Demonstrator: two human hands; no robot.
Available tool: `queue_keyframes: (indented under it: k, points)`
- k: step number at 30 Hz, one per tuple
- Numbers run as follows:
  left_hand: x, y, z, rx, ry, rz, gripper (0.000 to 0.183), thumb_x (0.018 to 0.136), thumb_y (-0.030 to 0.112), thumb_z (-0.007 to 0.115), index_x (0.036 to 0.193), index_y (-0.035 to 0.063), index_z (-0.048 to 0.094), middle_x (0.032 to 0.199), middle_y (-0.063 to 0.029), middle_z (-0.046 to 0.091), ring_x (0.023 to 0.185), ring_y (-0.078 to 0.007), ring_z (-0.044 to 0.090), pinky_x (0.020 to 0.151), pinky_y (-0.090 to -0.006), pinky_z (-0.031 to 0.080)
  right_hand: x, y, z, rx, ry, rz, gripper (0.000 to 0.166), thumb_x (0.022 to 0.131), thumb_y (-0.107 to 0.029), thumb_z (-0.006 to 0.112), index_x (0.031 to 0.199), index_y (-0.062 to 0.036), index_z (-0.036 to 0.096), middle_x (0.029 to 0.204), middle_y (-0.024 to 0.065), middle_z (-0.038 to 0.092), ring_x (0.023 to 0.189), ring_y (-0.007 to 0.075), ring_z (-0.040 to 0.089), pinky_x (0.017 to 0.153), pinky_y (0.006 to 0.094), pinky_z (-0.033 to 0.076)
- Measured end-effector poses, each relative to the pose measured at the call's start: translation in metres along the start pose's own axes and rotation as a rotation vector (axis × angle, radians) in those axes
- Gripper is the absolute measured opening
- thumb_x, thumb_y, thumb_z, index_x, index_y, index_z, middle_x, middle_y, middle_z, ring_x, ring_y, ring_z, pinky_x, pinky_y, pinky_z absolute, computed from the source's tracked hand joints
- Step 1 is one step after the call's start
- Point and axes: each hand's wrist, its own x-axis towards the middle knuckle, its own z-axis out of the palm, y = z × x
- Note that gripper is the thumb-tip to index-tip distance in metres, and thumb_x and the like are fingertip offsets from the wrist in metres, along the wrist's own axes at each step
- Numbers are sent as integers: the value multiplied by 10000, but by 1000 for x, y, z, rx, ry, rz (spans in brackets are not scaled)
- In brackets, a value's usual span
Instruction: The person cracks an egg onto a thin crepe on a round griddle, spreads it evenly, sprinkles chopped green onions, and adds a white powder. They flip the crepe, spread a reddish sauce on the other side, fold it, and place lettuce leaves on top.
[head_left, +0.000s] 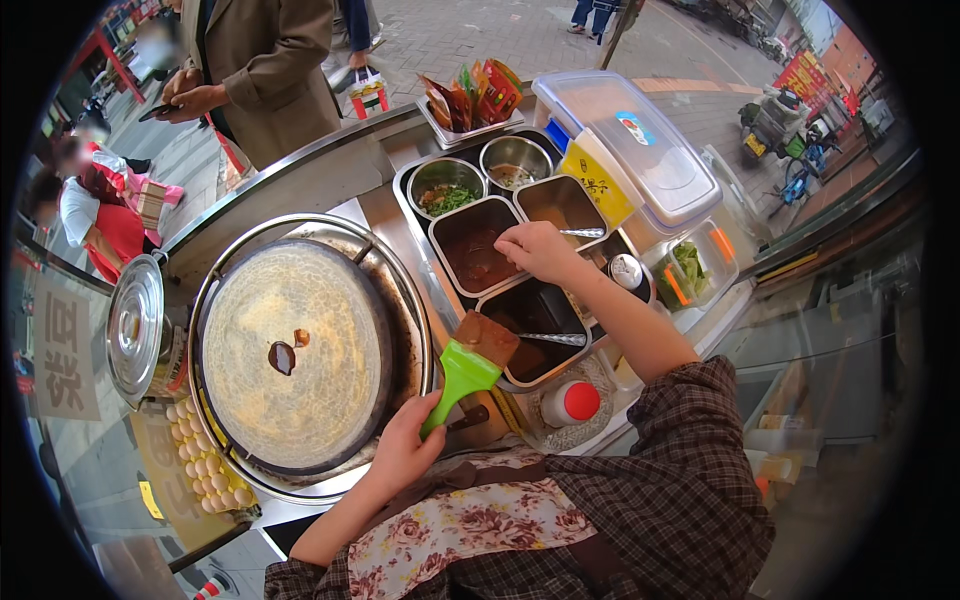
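My left hand (409, 442) grips the green handle of a wide basting brush (469, 375). The brush's sauce-stained bristles lean over the near edge of a steel tub of dark sauce (544, 315), which has a spoon in it. Above a tub of reddish-brown sauce (472, 251) is my right hand (536, 251), its fingers curled together; whether they hold anything is hidden. To the left, a thin pale crepe (292, 420) covers a round griddle (384, 352). Near the crepe's middle sit a dark sauce puddle (282, 358) and a smaller brown spot (301, 337).
A metal ring (426, 330) surrounds the griddle. Eggs (202, 465) and a lidded pot (135, 330) stand left. Behind the tubs are a bowl of chopped greens (450, 196), sauce packets (480, 94) and a lidded plastic box (637, 142). A person (270, 67) holds a phone across the counter.
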Motion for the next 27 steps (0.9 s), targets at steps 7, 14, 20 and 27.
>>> queue_keyframes:
  k: [7, 14, 20, 27]
  points:
    - [0, 4, -5, 26, -10, -35, 454, 813, 52, 602, 1249, -32, 508, 1024, -202, 571, 957, -362, 578, 841, -384, 464, 2, -3, 3, 438, 59, 511, 219, 913, -163, 576, 857, 42, 633, 662, 68, 637, 521, 116, 603, 465, 250, 480]
    - [0, 1, -3, 51, 27, 43, 437, 811, 30, 595, 1236, -19, 506, 966, -180, 559, 885, -345, 572, 785, -386, 462, 0, 12, 0, 602, 140, 616, 207, 907, -165, 575, 853, 27, 631, 665, 72, 624, 491, 106, 565, 428, 239, 441]
    - [-2, 1, -7, 70, 23, 28, 440, 813, 30, 593, 1240, -21, 506, 975, -181, 561, 898, -350, 574, 794, -384, 466, -13, 21, -10, 839, 266, 645, 174, 907, -142, 585, 849, 13, 637, 646, 45, 596, 492, 88, 530, 429, 213, 410]
    - [15, 10, -18, -8, -22, 27, 433, 829, 49, 577, 1250, -21, 506, 996, -198, 569, 938, -360, 578, 826, -391, 467, -29, 27, -29, 940, 450, 564, 184, 935, -158, 586, 882, 7, 647, 661, 30, 590, 509, 75, 506, 438, 199, 386]
